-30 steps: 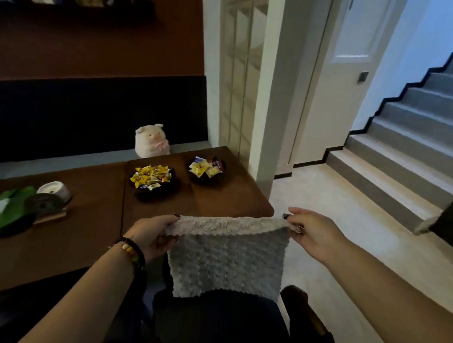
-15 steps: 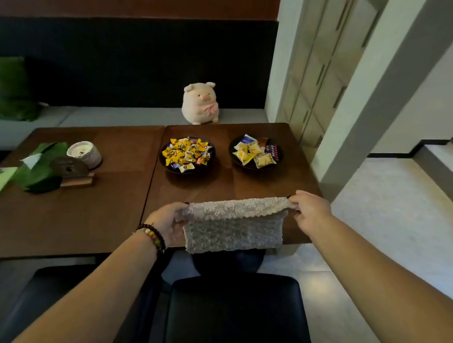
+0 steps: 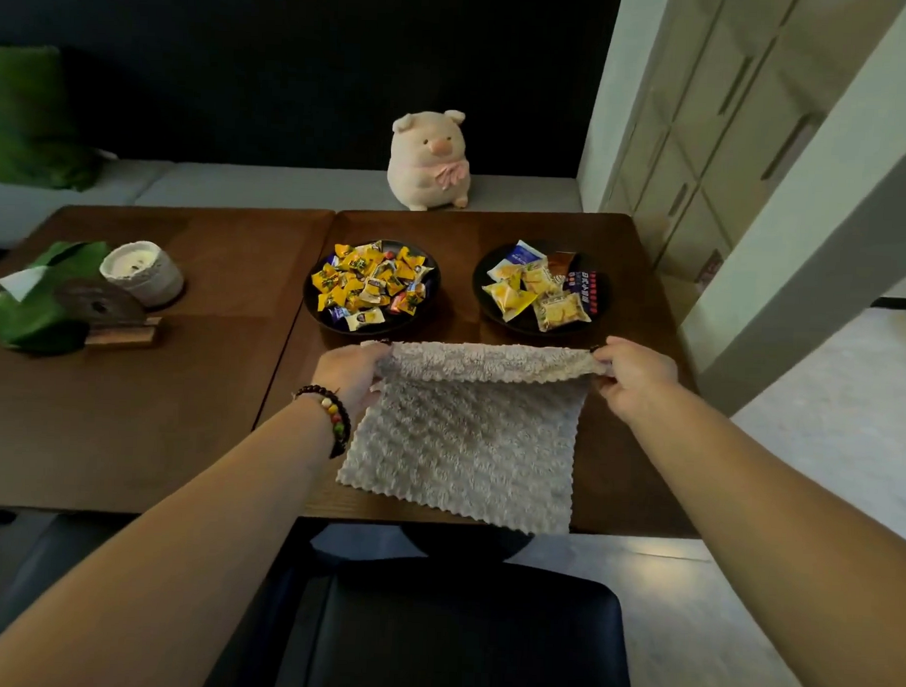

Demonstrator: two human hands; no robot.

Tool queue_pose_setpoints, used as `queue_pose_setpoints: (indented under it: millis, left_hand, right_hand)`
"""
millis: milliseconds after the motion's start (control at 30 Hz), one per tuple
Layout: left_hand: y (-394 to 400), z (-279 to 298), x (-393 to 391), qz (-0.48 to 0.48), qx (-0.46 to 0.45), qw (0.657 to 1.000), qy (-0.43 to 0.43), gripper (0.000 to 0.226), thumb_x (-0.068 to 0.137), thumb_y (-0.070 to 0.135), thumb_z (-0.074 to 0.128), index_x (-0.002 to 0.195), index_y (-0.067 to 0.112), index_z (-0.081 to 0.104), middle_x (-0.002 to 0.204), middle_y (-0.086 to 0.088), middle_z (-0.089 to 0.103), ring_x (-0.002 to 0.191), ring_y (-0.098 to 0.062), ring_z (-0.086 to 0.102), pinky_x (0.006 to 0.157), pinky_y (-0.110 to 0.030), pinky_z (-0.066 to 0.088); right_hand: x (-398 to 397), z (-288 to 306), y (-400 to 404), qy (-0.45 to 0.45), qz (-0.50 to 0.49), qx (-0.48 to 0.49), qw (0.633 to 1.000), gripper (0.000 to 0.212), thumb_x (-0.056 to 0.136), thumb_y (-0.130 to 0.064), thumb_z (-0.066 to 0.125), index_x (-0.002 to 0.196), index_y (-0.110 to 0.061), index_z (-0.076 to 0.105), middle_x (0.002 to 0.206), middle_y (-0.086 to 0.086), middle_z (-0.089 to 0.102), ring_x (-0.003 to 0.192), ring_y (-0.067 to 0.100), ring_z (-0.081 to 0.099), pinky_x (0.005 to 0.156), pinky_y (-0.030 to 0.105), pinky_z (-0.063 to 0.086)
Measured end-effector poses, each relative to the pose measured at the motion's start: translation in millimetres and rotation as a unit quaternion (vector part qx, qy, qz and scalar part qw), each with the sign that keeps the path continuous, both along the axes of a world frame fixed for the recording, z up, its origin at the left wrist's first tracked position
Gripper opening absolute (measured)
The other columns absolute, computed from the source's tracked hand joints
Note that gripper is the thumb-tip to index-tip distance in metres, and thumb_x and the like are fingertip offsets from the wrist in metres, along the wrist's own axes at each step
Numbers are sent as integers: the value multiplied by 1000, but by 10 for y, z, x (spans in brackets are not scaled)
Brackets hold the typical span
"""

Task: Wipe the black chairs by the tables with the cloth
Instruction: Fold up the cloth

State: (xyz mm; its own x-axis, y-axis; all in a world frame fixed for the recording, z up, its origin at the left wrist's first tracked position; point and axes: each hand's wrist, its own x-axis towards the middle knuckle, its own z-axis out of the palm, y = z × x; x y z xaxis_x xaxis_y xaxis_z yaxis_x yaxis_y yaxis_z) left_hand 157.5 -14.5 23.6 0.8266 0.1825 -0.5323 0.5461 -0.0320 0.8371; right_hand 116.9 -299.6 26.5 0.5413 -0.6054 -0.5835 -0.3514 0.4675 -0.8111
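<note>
A pale grey textured cloth (image 3: 463, 441) lies spread on the right-hand brown table (image 3: 622, 452), its far edge lifted and folded over. My left hand (image 3: 352, 373) pinches the cloth's far left corner, and my right hand (image 3: 632, 375) pinches the far right corner. A black chair (image 3: 461, 641) stands tucked under the table's near edge, directly below the cloth and between my forearms. Part of a second black chair (image 3: 37, 570) shows at the lower left.
Two dark bowls of wrapped sweets (image 3: 372, 286) and snack packets (image 3: 540, 292) sit just beyond the cloth. A plush pig (image 3: 429, 160) sits on the grey bench. The left table holds a white cup (image 3: 142, 273) and green leaves (image 3: 36, 298). A pillar (image 3: 803, 242) stands right.
The view swung left from the stairs to the tables. The cloth, first held hanging in the air by both hands, moved forward and now lies spread on the tabletop.
</note>
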Motion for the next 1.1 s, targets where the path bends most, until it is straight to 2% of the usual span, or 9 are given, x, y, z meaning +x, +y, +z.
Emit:
queue_pose_setpoints:
  millis: [133,333,500,667,800,867,967,1033,1100]
  left_hand:
    - [-23,-68,31,23,-7,1000,-11,10,92,17,62,89,8,60,90,-10,62,78,-22,62,62,-32,53]
    - [312,-240,-163,-84,132,988,5,25,91,15,63,69,9,52,52,-3,58,37,-10,56,46,-27,44]
    - [440,-448,-357,-150,260,953,31,20,85,24,69,74,9,60,70,-4,64,61,-18,60,54,-26,47]
    - [460,-629,-621,-229,378,897,23,21,81,30,68,72,16,56,70,0,59,68,-18,57,55,-25,42]
    - [425,-705,-698,-178,406,895,-50,41,84,34,63,119,16,52,120,-7,48,115,-28,45,92,-38,42]
    - [350,-677,-675,-157,374,914,-26,45,84,32,65,122,12,53,118,-9,53,109,-26,50,84,-32,43]
    - [266,-618,-685,-174,346,922,13,23,84,32,68,89,10,64,80,-4,62,80,-24,61,56,-25,39]
    - [253,-614,-787,-164,332,929,22,23,81,32,70,75,12,61,70,0,59,68,-17,57,51,-25,37]
    - [244,-637,-971,-142,319,937,19,25,78,34,72,83,14,58,76,2,60,68,-15,56,52,-25,40]
  right_hand:
    - [-161,64,88,9,26,36,999,36,82,13,60,100,-18,65,97,12,60,84,24,63,55,29,53]
    - [-710,-168,285,52,146,-39,987,36,82,12,61,99,-20,61,98,10,64,71,17,61,67,35,58]
    - [-971,-533,383,97,203,-167,960,33,80,4,65,104,-19,62,102,2,62,94,19,61,86,40,55]
    - [-1086,-749,367,107,241,-298,917,32,79,-6,68,106,-21,58,115,6,56,91,13,52,81,29,45]
    - [-973,-767,312,132,235,-309,912,56,79,-16,72,129,-12,48,124,11,46,88,15,47,74,25,37]
    - [-890,-755,328,162,253,-271,915,61,78,-18,74,131,-10,44,118,10,49,88,18,52,73,28,41]
    - [-811,-712,373,199,304,-244,899,40,80,-13,73,112,-10,49,87,1,52,81,17,57,65,29,48]
    - [-819,-673,310,218,341,-268,874,23,80,-13,72,94,-8,56,79,0,57,70,12,56,54,26,46]
    - [-909,-636,216,228,370,-301,849,21,78,-18,72,93,-9,61,84,3,66,71,13,60,53,25,46]
